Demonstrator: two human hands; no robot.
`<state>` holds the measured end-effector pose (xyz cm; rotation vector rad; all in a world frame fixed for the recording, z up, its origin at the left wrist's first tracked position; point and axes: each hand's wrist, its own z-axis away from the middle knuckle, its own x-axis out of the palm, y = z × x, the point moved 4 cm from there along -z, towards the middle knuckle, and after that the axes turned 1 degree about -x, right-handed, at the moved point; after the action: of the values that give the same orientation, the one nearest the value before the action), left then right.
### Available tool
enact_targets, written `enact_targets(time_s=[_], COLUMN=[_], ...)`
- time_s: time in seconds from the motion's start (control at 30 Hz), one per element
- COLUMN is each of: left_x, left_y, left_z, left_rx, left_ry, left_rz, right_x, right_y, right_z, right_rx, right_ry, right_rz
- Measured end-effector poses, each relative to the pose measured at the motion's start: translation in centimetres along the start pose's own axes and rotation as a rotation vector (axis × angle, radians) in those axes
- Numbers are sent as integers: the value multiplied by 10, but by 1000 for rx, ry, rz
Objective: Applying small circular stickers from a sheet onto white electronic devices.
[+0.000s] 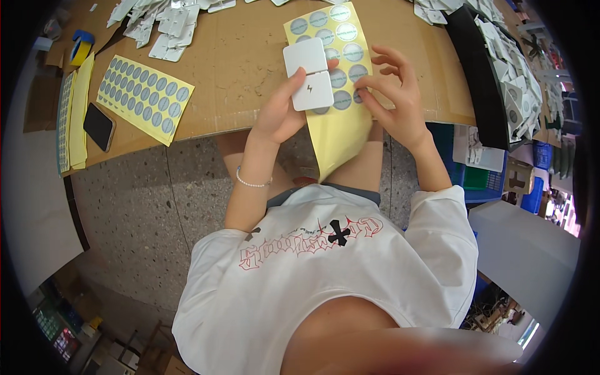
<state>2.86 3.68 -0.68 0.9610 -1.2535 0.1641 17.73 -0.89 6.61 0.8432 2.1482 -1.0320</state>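
Observation:
My left hand (279,115) grips a white two-panel plastic piece (314,99) by its left side, thumb on top. The piece has two rounded square halves joined by a narrow seam, with a small lightning-bolt mark on the nearer half. Beneath it lies a yellow sticker sheet (340,137) with rows of round silver-grey stickers; its near end hangs over the table edge and curls. At the sheet's right side, my right hand (397,94) pinches a round sticker (357,96) between thumb and index finger, the other fingers raised. Whether that sticker is fully off the sheet is hard to see.
More sticker sheets (145,94) lie to the left, beside a dark phone (99,127) and a blue-and-yellow tape roll (81,47). White plastic pieces (172,30) are heaped at the back left. A black bin (478,78) full of white pieces stands at the right edge.

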Motion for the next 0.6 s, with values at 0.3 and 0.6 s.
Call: enact_targets(time_s=[0.3,0.6], left_x=[-7,-11], left_y=[-1,-2], left_z=[-4,-5], left_rx=[-35,-25], left_ry=[-21,-24], left_rz=[125,146], right_x=[11,13], right_y=[4,1], right_z=[3,6], right_rx=[-104,-210], right_ry=[-12,1], right_rz=[82,199])
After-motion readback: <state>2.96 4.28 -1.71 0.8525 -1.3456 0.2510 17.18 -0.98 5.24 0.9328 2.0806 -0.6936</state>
